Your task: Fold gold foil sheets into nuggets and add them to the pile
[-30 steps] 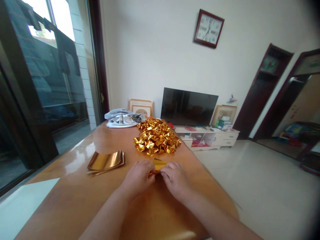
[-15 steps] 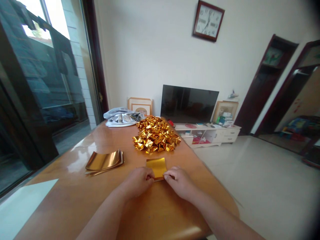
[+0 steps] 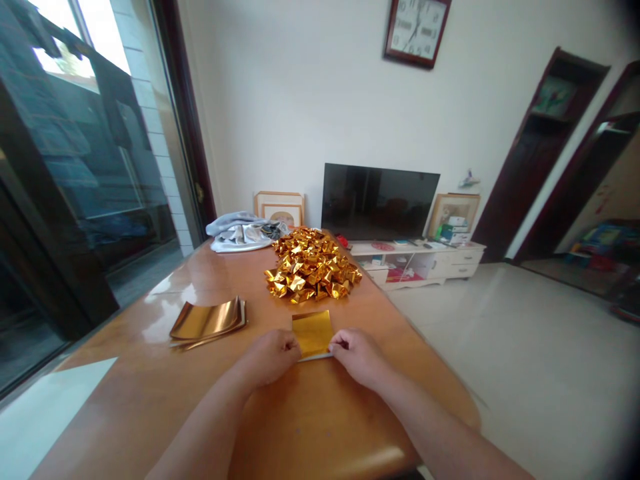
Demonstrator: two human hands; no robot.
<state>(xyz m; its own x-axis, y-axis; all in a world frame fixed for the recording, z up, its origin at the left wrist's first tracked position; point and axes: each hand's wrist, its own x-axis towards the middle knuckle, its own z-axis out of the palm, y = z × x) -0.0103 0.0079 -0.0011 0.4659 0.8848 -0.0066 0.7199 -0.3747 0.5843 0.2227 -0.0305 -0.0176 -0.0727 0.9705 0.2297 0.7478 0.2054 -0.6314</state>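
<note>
A sheet of gold foil paper (image 3: 313, 333) lies on the wooden table (image 3: 320, 413) in front of me, with a pale strip showing along its near edge. My left hand (image 3: 279, 353) pinches the near left corner, fingers curled in. At the near right corner, my right hand (image 3: 356, 353) has thumb and fingers closed on the same sheet. Just beyond the sheet rises a heap of folded gold foil pieces (image 3: 315, 267). To the left rests a stack of gold foil sheets (image 3: 207, 321), its edges curling up.
A pale sheet (image 3: 55, 413) lies at the table's left front. Grey-white fabric (image 3: 243, 233) is bundled at the far end. Beyond stand a television (image 3: 377, 203) and a white low cabinet (image 3: 425, 263). The table's right edge curves beside my right arm.
Both hands have shifted slightly apart along the near edge. The folded-up gold strip there now appears as a pale edge. The view has tilted down a little.
</note>
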